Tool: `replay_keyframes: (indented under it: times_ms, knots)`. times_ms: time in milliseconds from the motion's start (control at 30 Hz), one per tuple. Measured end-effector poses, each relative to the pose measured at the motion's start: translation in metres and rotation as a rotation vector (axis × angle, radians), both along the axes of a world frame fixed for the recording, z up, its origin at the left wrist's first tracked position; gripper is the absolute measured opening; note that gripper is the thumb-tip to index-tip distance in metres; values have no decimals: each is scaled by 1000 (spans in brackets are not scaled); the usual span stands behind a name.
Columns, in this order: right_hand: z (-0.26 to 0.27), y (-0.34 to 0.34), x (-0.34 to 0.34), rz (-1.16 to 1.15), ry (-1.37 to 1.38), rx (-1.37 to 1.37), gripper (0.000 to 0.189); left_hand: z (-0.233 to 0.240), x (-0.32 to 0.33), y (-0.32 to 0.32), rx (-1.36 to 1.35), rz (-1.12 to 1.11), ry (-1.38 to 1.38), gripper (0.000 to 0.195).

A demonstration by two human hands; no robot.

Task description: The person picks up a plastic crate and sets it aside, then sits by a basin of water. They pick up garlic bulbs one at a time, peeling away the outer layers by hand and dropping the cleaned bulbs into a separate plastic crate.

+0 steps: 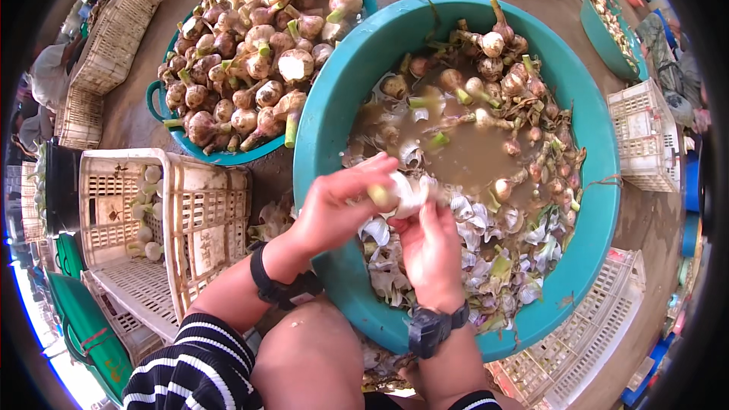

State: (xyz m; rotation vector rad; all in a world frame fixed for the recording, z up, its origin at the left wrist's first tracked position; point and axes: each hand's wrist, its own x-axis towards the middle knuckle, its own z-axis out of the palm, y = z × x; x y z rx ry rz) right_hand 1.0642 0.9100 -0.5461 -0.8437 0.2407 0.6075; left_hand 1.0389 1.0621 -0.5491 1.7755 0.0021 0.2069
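Note:
Both of my hands are above a teal plastic tub (601, 182). My left hand (336, 199) holds a garlic bulb (403, 196), its cut greenish stem pointing towards my palm. Fingers of my right hand (430, 250) grip the bulb's far side, where papery skin (428, 189) is blurred. Below them, muddy water (470, 159) fills the tub. Unpeeled garlic bulbs (492, 45) are heaped along its far and right sides. Loose white and purplish garlic skins (484, 273) cover the near part.
A teal basin (156, 105) heaped with dirty garlic stands beyond, to the left. At left, a tipped plastic crate (205, 210) holds peeled white bulbs (149, 216). Another crate (575, 319) lies beside the tub at lower right. A person (51, 74) is at the far left.

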Motion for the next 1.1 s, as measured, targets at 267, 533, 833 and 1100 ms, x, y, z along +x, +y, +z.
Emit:
replay_keyframes:
  times_ms: [267,533,833,1100]
  knots:
    - [30,-54,-7,-390,-285,142,14,2,8,19,-1327,343,637,38]
    - [-12,-62,30,415,-849,-1196,32,0,-26,62,-1785,-108,-137,24]
    - [-89,-162,168,1062,-1403,-2263,23,40,-27,69,-1164,-177,-28,75]
    - [-3,-34,36,469,-619,-908,26,1,11,0,-65,-42,543,62]
